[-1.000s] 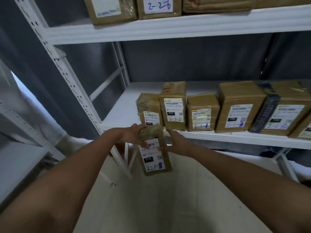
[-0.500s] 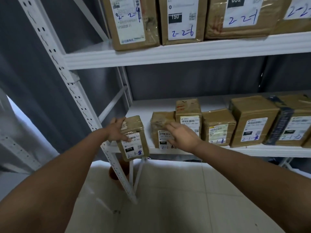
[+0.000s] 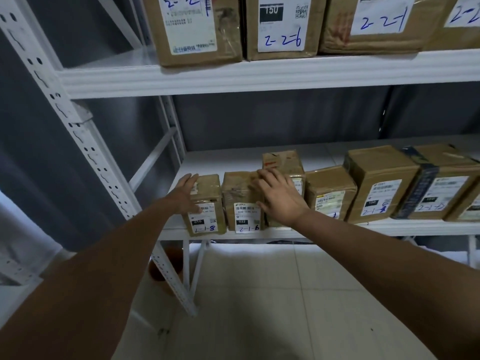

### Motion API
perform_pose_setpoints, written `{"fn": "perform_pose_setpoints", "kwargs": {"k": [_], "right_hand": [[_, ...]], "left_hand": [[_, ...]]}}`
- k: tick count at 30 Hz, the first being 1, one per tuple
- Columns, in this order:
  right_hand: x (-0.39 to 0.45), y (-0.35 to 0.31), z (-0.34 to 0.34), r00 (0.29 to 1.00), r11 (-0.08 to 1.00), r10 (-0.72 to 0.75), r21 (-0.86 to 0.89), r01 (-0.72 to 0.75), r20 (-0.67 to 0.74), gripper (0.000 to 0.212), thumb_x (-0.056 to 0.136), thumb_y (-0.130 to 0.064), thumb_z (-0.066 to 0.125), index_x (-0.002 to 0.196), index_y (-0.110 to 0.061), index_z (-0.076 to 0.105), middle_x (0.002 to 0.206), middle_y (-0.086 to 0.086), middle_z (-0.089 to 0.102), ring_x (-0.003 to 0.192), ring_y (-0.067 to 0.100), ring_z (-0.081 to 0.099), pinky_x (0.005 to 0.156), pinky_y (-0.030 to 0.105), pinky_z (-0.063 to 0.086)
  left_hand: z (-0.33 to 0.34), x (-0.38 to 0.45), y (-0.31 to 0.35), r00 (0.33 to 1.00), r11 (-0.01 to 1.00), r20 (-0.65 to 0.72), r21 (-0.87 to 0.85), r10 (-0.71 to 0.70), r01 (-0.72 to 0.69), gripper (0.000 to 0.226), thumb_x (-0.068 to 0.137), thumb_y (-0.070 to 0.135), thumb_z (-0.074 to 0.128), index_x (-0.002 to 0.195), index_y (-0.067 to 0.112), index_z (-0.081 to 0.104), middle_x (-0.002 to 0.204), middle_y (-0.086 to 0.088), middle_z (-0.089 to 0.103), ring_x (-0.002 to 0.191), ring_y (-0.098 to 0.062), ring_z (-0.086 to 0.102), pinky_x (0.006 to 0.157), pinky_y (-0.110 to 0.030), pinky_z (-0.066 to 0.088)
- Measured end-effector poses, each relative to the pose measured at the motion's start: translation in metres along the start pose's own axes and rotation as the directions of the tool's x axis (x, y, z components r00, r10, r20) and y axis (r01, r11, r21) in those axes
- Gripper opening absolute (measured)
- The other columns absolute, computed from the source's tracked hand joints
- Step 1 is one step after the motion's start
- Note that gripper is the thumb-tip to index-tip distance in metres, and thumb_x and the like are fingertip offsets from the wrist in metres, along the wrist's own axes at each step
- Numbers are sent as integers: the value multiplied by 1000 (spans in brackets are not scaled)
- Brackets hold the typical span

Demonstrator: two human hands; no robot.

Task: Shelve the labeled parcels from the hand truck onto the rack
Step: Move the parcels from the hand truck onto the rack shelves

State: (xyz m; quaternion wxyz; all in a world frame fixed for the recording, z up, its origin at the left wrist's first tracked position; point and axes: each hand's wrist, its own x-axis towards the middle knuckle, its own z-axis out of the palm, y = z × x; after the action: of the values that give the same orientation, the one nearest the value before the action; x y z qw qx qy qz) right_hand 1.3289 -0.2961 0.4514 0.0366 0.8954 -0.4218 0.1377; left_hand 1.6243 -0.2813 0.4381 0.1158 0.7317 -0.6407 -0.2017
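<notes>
A small brown parcel marked 2-1-8 (image 3: 206,219) stands upright at the left end of the lower white rack shelf (image 3: 389,227). My left hand (image 3: 185,193) lies against its left side and top edge with straight fingers. Right beside it stands the parcel marked 2-1-6 (image 3: 242,201), and my right hand (image 3: 279,197) rests flat with spread fingers on it and on the taller parcel (image 3: 283,162) behind. The hand truck is out of view.
More labeled parcels line the lower shelf to the right (image 3: 379,183). The upper shelf (image 3: 259,74) holds larger boxes, one marked 2-2-6 (image 3: 281,24). A perforated white upright (image 3: 85,149) slants down at the left. Pale tiled floor (image 3: 272,307) lies below.
The 2-1-8 parcel went from both hands in front of the rack onto the shelf's left end. My left hand has opened against it, and my right hand shifted onto the neighbouring parcels.
</notes>
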Motion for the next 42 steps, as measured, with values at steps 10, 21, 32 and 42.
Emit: {"fn": "perform_pose_setpoints", "kwargs": {"k": [10, 21, 32, 42], "right_hand": [[8, -5, 6, 999, 999, -34, -29, 34, 2, 55, 94, -32, 57, 144, -17, 39, 160, 7, 20, 148, 32, 13, 120, 46, 9], [2, 1, 8, 1000, 999, -7, -40, 6, -24, 56, 89, -33, 63, 139, -15, 44, 158, 9, 23, 147, 33, 17, 119, 49, 12], [-29, 41, -22, 987, 994, 105, 52, -99, -122, 71, 93, -48, 57, 151, -20, 27, 161, 5, 15, 148, 26, 15, 121, 46, 11], [-70, 112, -26, 957, 956, 287, -69, -284, 43, 76, 91, -49, 59, 151, -17, 25, 163, 5, 7, 150, 31, 6, 120, 50, 13]], "left_hand": [[11, 11, -4, 990, 993, -92, 60, 107, -102, 108, 74, 11, 82, 155, 24, 12, 162, -4, 3, 142, -32, 29, 113, -41, 34], [11, -3, 18, 991, 979, -133, 201, -11, 38, 111, 75, 48, 77, 154, 39, 0, 163, 3, -11, 148, -34, -12, 114, -62, -6], [12, -19, 88, 934, 945, -198, 201, 296, -257, 96, 81, 59, 65, 153, 44, 3, 162, 12, -15, 150, -25, -11, 118, -57, -7], [53, -3, 172, 881, 864, -124, 296, 457, -407, 85, 90, 52, 58, 154, 38, 4, 161, 12, -16, 150, -23, -10, 119, -57, -4]]}}
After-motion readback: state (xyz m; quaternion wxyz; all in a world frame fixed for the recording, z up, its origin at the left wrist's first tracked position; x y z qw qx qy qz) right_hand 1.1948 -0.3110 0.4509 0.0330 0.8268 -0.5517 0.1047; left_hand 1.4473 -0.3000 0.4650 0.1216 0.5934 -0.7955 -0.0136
